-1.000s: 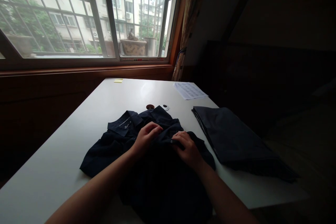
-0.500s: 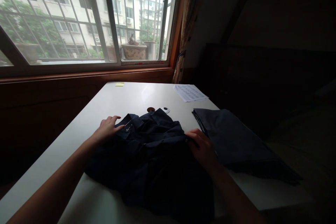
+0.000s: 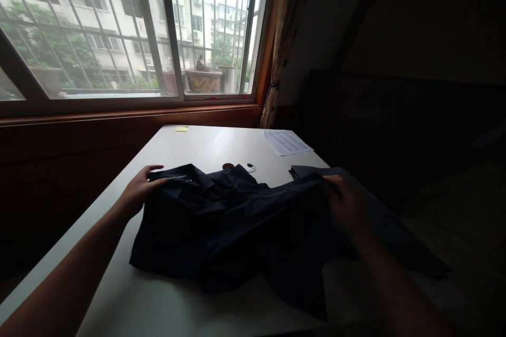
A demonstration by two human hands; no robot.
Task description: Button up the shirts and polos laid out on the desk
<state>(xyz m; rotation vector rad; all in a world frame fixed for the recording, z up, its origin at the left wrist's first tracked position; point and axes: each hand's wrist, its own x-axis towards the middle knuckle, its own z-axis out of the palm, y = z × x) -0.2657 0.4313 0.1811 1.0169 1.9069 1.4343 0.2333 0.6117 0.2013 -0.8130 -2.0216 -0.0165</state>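
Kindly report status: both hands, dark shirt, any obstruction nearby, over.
Left hand holding dark shirt at collar. Right hand gripping its other side. Shirt rumpled, spread between them. Nearby: folded dark cloth, partly hidden behind right hand.

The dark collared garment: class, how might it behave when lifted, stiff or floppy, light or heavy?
The dark garment will likely flop: its cloth sags in folds between the left hand and right hand. It seems light for its size, as each hand appears to grip just an edge. Its collar may bend less, holding a pointed fold.
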